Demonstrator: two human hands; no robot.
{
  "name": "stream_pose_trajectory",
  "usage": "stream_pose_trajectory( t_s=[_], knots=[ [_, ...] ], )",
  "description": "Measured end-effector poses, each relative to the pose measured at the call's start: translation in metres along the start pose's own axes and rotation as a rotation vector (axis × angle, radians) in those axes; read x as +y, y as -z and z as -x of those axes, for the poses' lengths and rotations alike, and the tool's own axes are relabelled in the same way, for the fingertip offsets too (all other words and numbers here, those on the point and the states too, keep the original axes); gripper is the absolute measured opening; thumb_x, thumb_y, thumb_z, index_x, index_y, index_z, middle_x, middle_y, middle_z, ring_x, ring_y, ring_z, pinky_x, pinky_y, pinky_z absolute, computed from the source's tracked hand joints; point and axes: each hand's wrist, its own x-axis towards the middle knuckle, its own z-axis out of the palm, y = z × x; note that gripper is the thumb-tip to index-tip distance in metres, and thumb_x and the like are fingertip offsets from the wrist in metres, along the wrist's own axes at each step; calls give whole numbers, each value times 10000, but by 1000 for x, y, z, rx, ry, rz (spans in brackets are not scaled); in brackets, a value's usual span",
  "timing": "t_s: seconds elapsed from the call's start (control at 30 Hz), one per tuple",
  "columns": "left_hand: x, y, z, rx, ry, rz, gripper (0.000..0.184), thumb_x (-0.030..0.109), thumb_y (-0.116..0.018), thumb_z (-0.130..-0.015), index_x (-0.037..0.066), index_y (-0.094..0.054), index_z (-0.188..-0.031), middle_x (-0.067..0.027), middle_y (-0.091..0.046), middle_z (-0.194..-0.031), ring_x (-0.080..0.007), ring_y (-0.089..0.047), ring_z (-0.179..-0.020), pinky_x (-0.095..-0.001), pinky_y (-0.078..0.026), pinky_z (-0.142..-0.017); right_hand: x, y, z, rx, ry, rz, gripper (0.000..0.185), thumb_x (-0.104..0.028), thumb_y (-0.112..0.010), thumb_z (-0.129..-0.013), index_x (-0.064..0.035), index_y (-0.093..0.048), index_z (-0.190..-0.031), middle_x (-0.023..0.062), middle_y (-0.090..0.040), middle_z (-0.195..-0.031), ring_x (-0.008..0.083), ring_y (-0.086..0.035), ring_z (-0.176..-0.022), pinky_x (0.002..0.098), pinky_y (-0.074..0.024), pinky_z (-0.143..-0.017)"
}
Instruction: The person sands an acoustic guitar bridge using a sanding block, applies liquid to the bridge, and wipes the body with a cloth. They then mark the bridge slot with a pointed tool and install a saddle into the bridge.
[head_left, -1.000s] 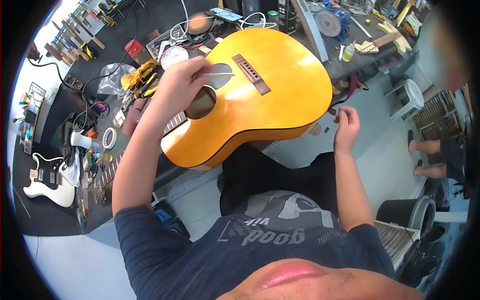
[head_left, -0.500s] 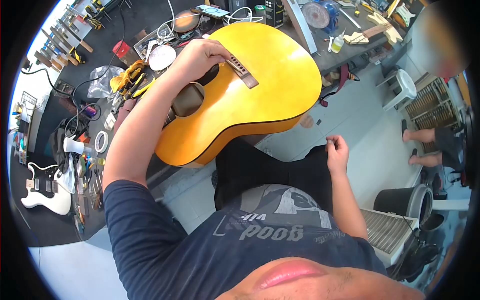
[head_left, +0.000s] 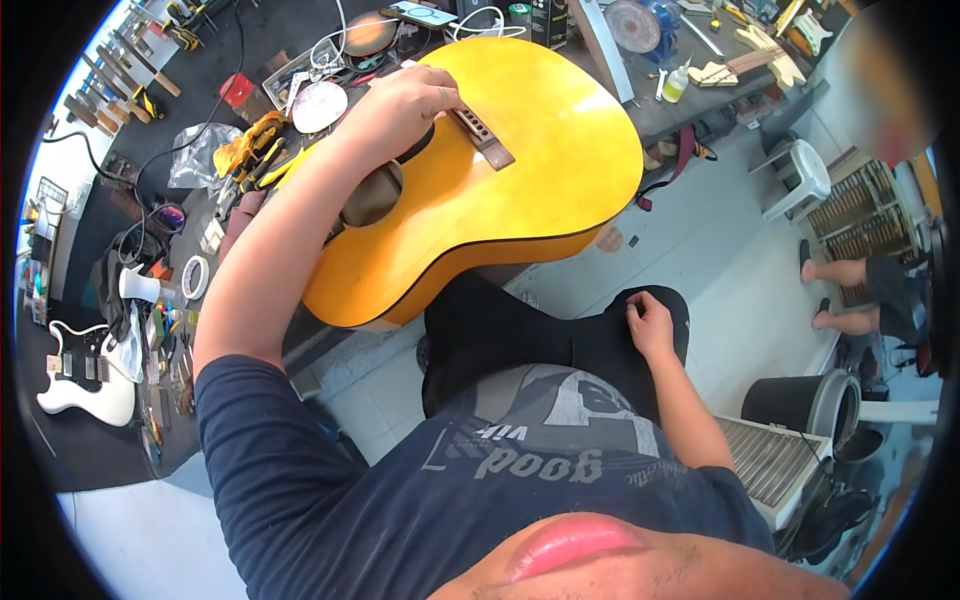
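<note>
A yellow acoustic guitar (head_left: 540, 150) without strings lies face up on the bench, its dark soundhole (head_left: 373, 197) toward the left. My left hand (head_left: 412, 108) is over the top, fingers bent and pressed together at the near-left end of the wooden bridge (head_left: 483, 138), which shows a row of pin holes. Whatever those fingertips pinch is hidden. At lower right, my right hand (head_left: 650, 325) is at my thigh (head_left: 610, 345), apart from the guitar. Its fingers are curled in, and anything between them is too small to make out.
Tools, cables and yellow gloves (head_left: 245, 145) crowd the bench behind and left. A white electric guitar body (head_left: 90, 385) lies far left. A bench grinder (head_left: 640, 28) and glue bottle (head_left: 676, 85) stand at upper right. Another person's legs (head_left: 845, 295) and a white stool (head_left: 800, 180) are at right.
My right hand has moved down and left, from beyond my knee to my thigh. My left hand stays by the bridge with only a slight shift.
</note>
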Motion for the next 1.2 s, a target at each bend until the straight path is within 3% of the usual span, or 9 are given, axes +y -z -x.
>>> stream_pose_trajectory(
  t_s=[0.23, 0.5, 0.63, 0.73, 0.83, 1.03, 1.2],
  knots=[
    [6, -4, 0, -87, 33, 36, 265, -50, -699, -870, 32, -814, -1095, -134, -771, -1123, -353, -730, -1074, -426, -603, -935, -8, -1, 0, -37, -4, 93, 187, -193, -698, -969, -45, -742, -1075, 166, -758, -903, 329, -734, -825, 423, -570, -773],
    [20, -8, 18, 17, 3, 31, 275, -17, -686, -918, 44, -808, -1157, -119, -758, -1238, -340, -724, -1135, -421, -596, -974, -15, 3, -2, -70, -10, 163, 208, -231, -682, -981, -55, -742, -1072, 187, -767, -960, 380, -746, -901, 450, -573, -811],
    [47, 3, 23, -2, 31, -139, 342, -24, -648, -935, 61, -788, -1236, -113, -719, -1342, -337, -706, -1187, -426, -580, -1026, -15, 1, -5, -85, -19, 176, 208, -238, -677, -980, -61, -740, -1071, 182, -770, -967, 378, -747, -930, 458, -576, -828],
    [52, 3, 24, 115, 253, 76, 383, -33, -634, -933, 59, -773, -1278, -106, -698, -1386, -334, -692, -1219, -435, -565, -1064, -17, -2, -6, -89, -6, 191, 211, -242, -673, -979, -66, -740, -1075, 181, -772, -981, 379, -747, -955, 467, -576, -845],
    [47, 3, 25, -45, 148, 109, 380, -42, -621, -930, 48, -780, -1263, -118, -713, -1374, -337, -683, -1250, -440, -553, -1093, -21, 0, -6, -125, -24, 204, 213, -243, -670, -977, -69, -741, -1078, 181, -773, -994, 384, -746, -969, 474, -577, -858],
    [47, -6, 30, -18, 127, 87, 375, -58, -615, -912, 34, -795, -1228, -154, -734, -1350, -347, -669, -1298, -437, -537, -1132, -26, 1, -7, -140, -5, 254, 213, -244, -668, -977, -75, -744, -1081, 178, -777, -1002, 391, -744, -980, 478, -578, -862],
    [50, -5, 37, -22, 160, 94, 439, -71, -592, -905, 43, -777, -1286, -156, -717, -1385, -352, -654, -1325, -437, -517, -1156, -18, -3, -7, -119, -25, 264, 212, -248, -669, -978, -79, -746, -1081, 172, -780, -1007, 385, -745, -988, 481, -579, -869]
  ],
)
